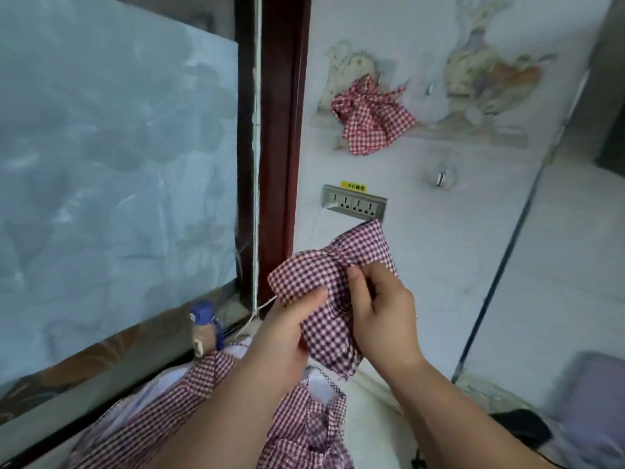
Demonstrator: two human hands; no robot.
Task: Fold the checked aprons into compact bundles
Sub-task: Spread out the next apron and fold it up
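The checked apron (304,272) was up in the air in front of the person, already gathered into a thick, rumpled wad, with one folded end sticking up toward the wall socket (353,206) and a frayed corner hanging down below the hands. The left grip (284,333) was closed on the wad's lower left edge, fingertips pinching the cloth from the side. The right grip (382,313) was closed on it too, thumb pressed on top and fingers curled round the right side. Under the forearms lay a loose heap of more checked aprons (304,431), unfolded, with white lining showing in places; I could not tell what it rested on. Higher up, against the pale wall (473,214) and well apart from the hands, sat a finished checked bundle (372,120), tied up with its strings poking out, beside a faded teapot decal (341,72). A thin white cord (263,308) ran down from the socket past the dark red door frame (280,130). Left of the frame stood a frosted glass panel (118,147), and at its foot a blue-capped bottle (203,314). Far right, low down, something lilac (595,401) showed, too blurred to make out.
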